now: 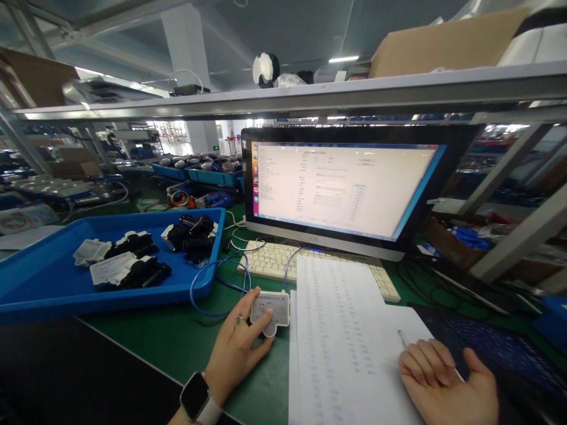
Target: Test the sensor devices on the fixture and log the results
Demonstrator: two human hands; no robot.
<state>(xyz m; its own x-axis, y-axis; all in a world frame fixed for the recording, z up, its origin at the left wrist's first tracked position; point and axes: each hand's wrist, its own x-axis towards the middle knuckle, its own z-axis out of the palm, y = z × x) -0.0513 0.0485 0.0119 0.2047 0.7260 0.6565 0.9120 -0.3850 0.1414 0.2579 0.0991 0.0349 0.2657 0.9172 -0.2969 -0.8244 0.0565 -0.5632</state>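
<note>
Nearest, at 4 o'clock: right hand (447, 383) loosely curled, apparently around pen (401, 338); at 7 o'clock, left hand (239, 342) half spread, gripping white box (280, 308) at 6 o'clock, index fingertip on its face; best to keep box steady, touch square, blue cable (286, 273) unstrained.

A slim, silver-toned ring (240, 319) circles a finger of the left hand (237, 343) I watch from afar, with a smartwatch (195, 396) on the wrist, its black face square and round-cornered, its band (209, 412) pale; at near right, my view shows the right hand (449, 381) bare.
</note>
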